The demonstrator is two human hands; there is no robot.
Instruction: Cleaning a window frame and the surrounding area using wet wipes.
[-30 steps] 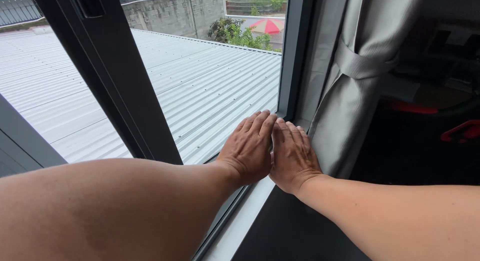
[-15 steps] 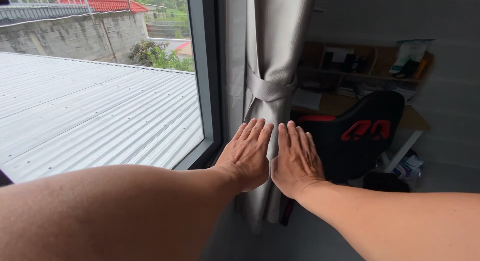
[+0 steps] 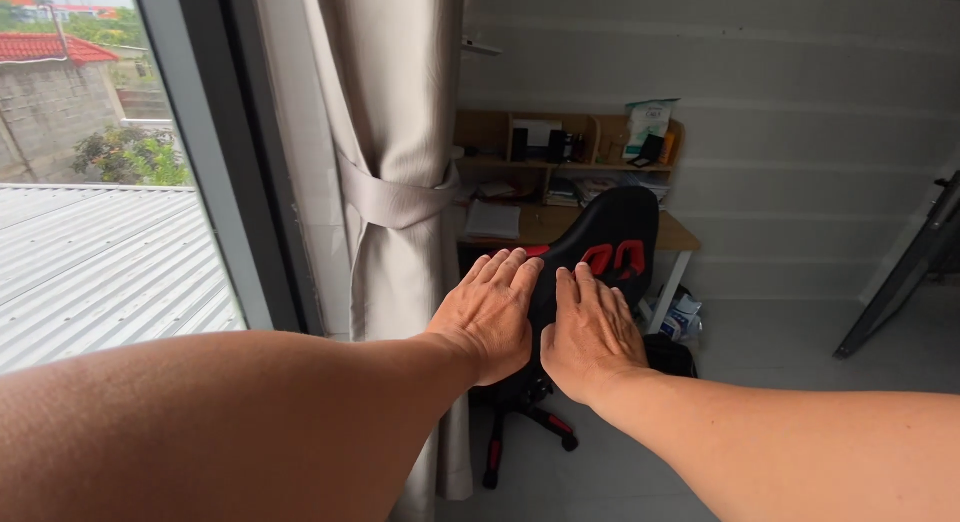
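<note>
Both my arms are stretched out in front of me, palms down. My left hand [image 3: 492, 312] and my right hand [image 3: 590, 327] are flat and side by side, fingers straight and nearly together, holding nothing. They hover in the air in front of a black and red office chair [image 3: 610, 244]. A grey curtain [image 3: 385, 132], tied back with a band, hangs just left of my left hand.
A window [image 3: 90, 212] with a grey frame is at the left, with a corrugated metal roof outside. A wooden desk [image 3: 560, 222] with shelves and small items stands behind the chair against a white wall. A dark bag [image 3: 668, 354] lies on the pale floor.
The view has swung right, from the window sill and glass to the room with the chair and desk. My hands stay flat and side by side and have left the sill.
</note>
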